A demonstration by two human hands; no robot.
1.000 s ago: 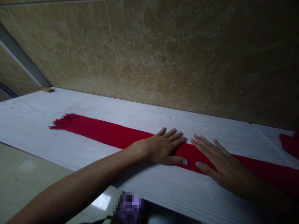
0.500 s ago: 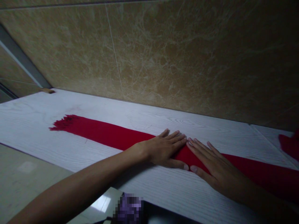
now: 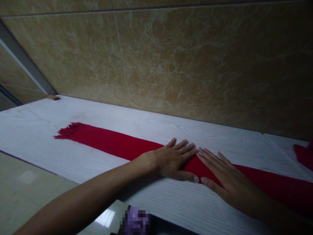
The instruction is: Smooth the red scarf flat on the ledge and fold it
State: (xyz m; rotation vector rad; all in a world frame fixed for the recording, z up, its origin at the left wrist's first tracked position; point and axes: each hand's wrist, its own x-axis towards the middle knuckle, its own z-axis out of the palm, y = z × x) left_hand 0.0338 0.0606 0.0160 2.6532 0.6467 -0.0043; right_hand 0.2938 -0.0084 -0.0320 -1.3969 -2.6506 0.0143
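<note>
Resting left hand and right hand side by side, palm-down, on red scarf stretched lengthwise along counter, with fingers released, laid straight and gripping nothing, probably to bear evenly on so soft a thing without bunching or dragging it.

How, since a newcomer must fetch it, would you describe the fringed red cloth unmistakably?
Below the brown wall is a white table. Along it lies the red cloth, under the left hand and right hand. Unlike the red patch at the right edge, it shows as a long strip with a fringed left end.
</note>
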